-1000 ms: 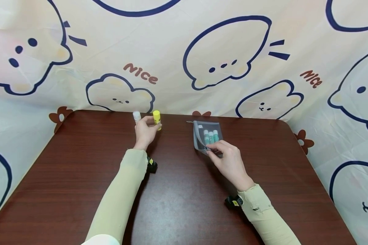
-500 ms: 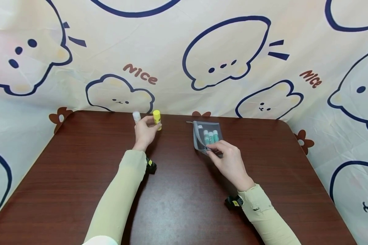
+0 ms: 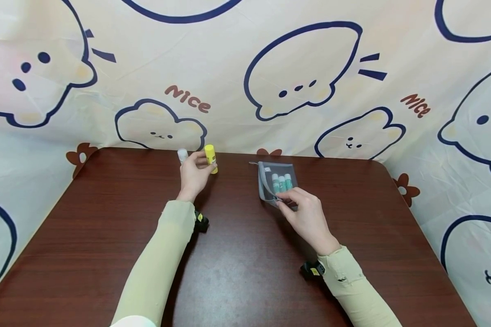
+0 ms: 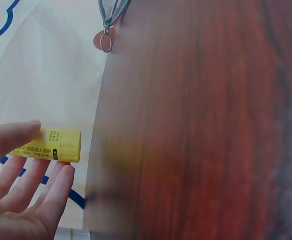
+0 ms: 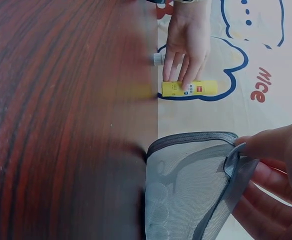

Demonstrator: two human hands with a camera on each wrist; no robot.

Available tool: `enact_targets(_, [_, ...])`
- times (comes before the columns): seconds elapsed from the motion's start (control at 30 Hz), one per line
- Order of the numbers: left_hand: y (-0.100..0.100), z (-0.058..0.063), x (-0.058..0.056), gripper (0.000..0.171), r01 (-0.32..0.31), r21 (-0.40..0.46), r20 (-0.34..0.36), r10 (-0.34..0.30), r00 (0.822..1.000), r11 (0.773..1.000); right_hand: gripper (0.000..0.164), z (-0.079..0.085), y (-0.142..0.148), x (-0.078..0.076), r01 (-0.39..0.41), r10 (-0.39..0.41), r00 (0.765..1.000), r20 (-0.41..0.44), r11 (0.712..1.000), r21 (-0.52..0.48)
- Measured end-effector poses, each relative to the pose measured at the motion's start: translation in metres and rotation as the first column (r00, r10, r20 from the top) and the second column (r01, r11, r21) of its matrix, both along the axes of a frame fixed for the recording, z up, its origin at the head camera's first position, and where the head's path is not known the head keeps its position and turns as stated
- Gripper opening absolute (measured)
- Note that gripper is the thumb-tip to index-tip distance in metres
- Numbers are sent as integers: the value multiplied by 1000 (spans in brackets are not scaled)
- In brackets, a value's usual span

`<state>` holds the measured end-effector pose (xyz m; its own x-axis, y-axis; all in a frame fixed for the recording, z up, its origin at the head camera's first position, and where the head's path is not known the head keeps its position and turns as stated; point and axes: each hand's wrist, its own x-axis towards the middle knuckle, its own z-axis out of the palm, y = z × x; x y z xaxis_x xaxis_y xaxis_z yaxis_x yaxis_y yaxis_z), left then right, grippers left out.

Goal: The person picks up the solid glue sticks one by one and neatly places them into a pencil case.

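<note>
My left hand (image 3: pixel 194 176) pinches a yellow glue stick (image 3: pixel 210 153) near the table's far edge, thumb on one side and fingers on the other. The stick leans slightly; printed text shows on its barrel (image 4: pixel 46 147) in the left wrist view. Just behind that hand stands a white-capped stick (image 3: pixel 182 155), its lower part hidden by the fingers. My right hand (image 3: pixel 308 218) grips the opening edge of a grey mesh zip pouch (image 5: pixel 185 175), between thumb and fingertips. Through the mesh show three white-capped sticks with green barrels (image 3: pixel 282 183).
The dark brown wooden table (image 3: pixel 237 254) ends at a patterned cloth backdrop (image 3: pixel 225 59) with cartoon outlines, which also hangs along both sides. A metal ring (image 4: pixel 106 42) dangles from the pouch's far corner. Each wrist wears a small black camera (image 3: pixel 312 270).
The yellow glue stick has risen slightly and tipped a little from upright in my left hand. My right hand and the pouch have stayed in place.
</note>
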<state>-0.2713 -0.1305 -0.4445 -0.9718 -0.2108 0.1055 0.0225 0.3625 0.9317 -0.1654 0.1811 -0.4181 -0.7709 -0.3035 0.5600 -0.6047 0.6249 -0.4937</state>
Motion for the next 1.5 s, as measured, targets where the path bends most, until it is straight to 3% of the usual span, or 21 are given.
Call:
enact_targets(0.53, [-1, 1, 2, 45, 1, 45, -5, 0, 1000, 999, 22, 1, -1, 1, 5, -5, 1000, 17, 1000, 4])
enact_targets(1.5, [-3, 2, 7, 48, 16, -13, 2, -16, 1000, 1000, 22, 0, 0, 0, 6, -6, 1000, 16, 1000, 8])
